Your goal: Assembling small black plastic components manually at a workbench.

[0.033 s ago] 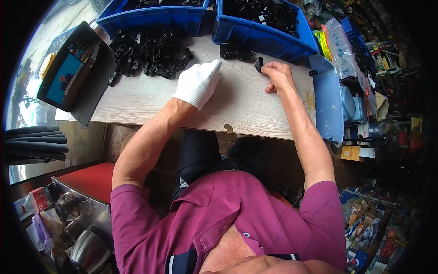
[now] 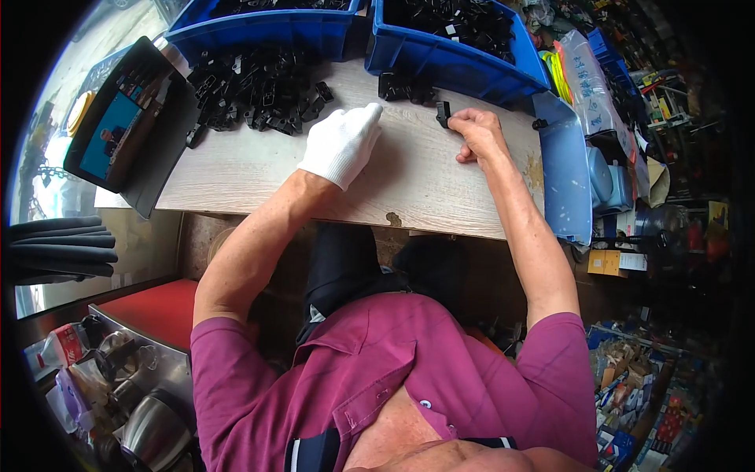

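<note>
A pale wood-grain tabletop [image 2: 259,169] sits in a crowded workshop, with shelves of boxed and bagged stock bending away along the right rim. At its far edge stand two blue plastic bins [image 2: 464,59], both holding black parts, and a loose heap of black plastic pieces [image 2: 255,98] lies on the wood in front of the left bin. A smaller cluster of black pieces [image 2: 405,86] rests just before the right bin. On the left corner lies an open dark case [image 2: 130,130] with a blue panel inside (its printing is too small to make out). To the right, a clear bag with blue lettering [image 2: 586,79] leans beside something bright yellow, and a small yellow-brown carton [image 2: 604,262] sits lower down.

The left hand [image 2: 344,143], in a white knit glove, lies flat and open on the table, fingers stretched toward the heap, holding nothing. The bare right hand [image 2: 474,131] is curled, its fingertips pinching a small black plastic part [image 2: 443,114] that stands on the tabletop just in front of the right bin.
</note>
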